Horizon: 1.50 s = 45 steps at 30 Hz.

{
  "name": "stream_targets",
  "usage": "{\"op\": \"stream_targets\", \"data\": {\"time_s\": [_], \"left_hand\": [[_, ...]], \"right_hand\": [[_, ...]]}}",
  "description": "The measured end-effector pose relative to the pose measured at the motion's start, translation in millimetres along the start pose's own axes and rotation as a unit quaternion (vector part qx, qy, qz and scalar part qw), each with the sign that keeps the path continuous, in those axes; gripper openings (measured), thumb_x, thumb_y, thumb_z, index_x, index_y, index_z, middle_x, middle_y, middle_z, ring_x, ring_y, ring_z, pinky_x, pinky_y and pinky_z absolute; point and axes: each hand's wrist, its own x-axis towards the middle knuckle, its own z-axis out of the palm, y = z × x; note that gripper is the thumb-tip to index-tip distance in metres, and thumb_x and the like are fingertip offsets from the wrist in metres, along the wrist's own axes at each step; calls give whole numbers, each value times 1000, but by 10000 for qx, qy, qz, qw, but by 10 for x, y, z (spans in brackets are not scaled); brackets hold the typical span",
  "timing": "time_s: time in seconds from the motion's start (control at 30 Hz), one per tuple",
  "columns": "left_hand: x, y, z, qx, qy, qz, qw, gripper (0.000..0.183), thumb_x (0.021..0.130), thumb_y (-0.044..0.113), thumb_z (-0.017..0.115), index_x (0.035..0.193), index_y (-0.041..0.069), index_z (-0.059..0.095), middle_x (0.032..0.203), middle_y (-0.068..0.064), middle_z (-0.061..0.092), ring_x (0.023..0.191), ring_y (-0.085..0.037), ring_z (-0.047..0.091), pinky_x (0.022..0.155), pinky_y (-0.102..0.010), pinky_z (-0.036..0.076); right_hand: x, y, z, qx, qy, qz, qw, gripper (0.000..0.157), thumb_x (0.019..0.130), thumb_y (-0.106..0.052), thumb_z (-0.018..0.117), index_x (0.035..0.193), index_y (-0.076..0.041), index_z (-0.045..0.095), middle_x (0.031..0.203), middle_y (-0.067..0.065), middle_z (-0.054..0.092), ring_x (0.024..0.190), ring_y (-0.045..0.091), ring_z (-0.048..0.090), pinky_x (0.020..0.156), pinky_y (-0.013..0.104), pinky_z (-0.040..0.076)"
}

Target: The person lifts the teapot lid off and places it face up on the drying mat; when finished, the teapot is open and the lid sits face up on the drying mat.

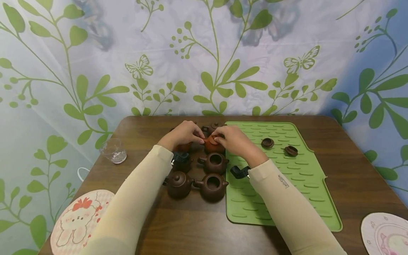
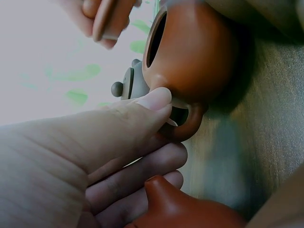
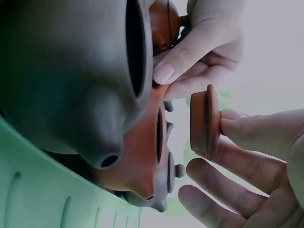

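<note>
My left hand (image 1: 183,134) pinches the handle of an orange-red clay teapot (image 2: 199,52), whose round opening is uncovered. In my right hand (image 1: 234,141) is the orange-red lid (image 3: 204,123), held by its knob between thumb and fingers, apart from the opening. A second orange-red teapot (image 2: 190,211) stands by my left hand, partly hidden. Nearer the front are two uncovered dark brown teapots (image 1: 215,163), one before the other. To their left a lidded dark teapot (image 1: 178,185) stands upright; another behind it is mostly hidden by my left wrist.
A green ridged mat (image 1: 255,209) lies right of the teapots, bearing two dark lids (image 1: 267,143). Behind the orange-red teapot stands a lidded dark teapot (image 1: 214,126). A clear glass (image 1: 118,154) is at the left. Round placemats (image 1: 78,221) lie at both front corners.
</note>
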Motion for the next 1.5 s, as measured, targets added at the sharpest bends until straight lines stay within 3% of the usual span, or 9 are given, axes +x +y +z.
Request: {"op": "stream_targets", "data": {"time_s": [0.2,0.4,0.7,0.9,1.0,1.1,1.17,1.27,1.5], "left_hand": [[-4,-21,7,-15,28,25,10000,12,96,24,82,104,17,85,103,5,72,103,-18,62,88,-37,55],[-11,-19,4,-46,18,2,10000,12,96,24,82,105,17,85,104,4,71,104,-18,61,88,-37,54],[-20,-13,-5,-202,12,-22,9998,11,95,23,82,104,17,85,105,4,72,106,-18,62,89,-38,55],[-26,-24,-4,-251,25,-5,9997,11,96,23,82,104,17,85,106,5,72,105,-18,62,90,-38,55],[-26,-24,-7,-225,27,8,9997,11,96,23,82,104,17,85,106,4,72,106,-18,62,90,-38,54],[-20,-21,-6,-182,22,26,9998,11,96,23,82,104,17,85,107,4,72,107,-18,62,91,-38,54],[-13,-22,-2,-159,17,31,9999,11,96,23,82,104,17,85,107,4,71,107,-18,61,91,-38,54],[-8,-23,3,-144,15,2,9999,11,96,24,82,104,17,85,108,3,71,107,-18,61,91,-37,54],[-17,-11,-1,-92,10,-47,9999,11,96,24,82,104,17,85,109,3,71,109,-19,61,93,-38,54]], "right_hand": [[-110,-36,-40,212,176,4,9996,24,105,-9,68,128,-4,74,125,10,71,116,29,65,93,47,55],[-248,-12,-118,838,386,292,9953,32,108,-12,64,140,-10,68,131,7,68,114,29,65,89,47,55],[-387,182,-241,2164,558,812,9713,50,112,-16,56,159,-32,50,144,9,58,113,29,66,95,56,52],[-469,353,-269,3053,626,887,9460,47,114,-11,48,159,-28,51,152,11,49,123,31,63,109,52,45],[-505,405,-284,3721,681,804,9222,45,115,-8,44,160,-15,48,156,16,42,133,37,55,109,44,46],[-538,448,-303,4357,769,699,8941,45,117,-16,39,160,-4,41,154,21,38,138,41,46,110,41,45],[-562,485,-316,4505,843,751,8856,50,117,-25,39,161,-1,37,151,23,37,139,42,44,112,42,43],[-611,532,-333,4344,969,1017,8897,57,115,-34,44,161,-2,35,145,24,41,138,40,46,113,41,42],[-723,652,-328,4077,1133,1543,8928,59,109,-26,63,157,-2,38,147,25,47,131,39,56,113,49,41]]}}
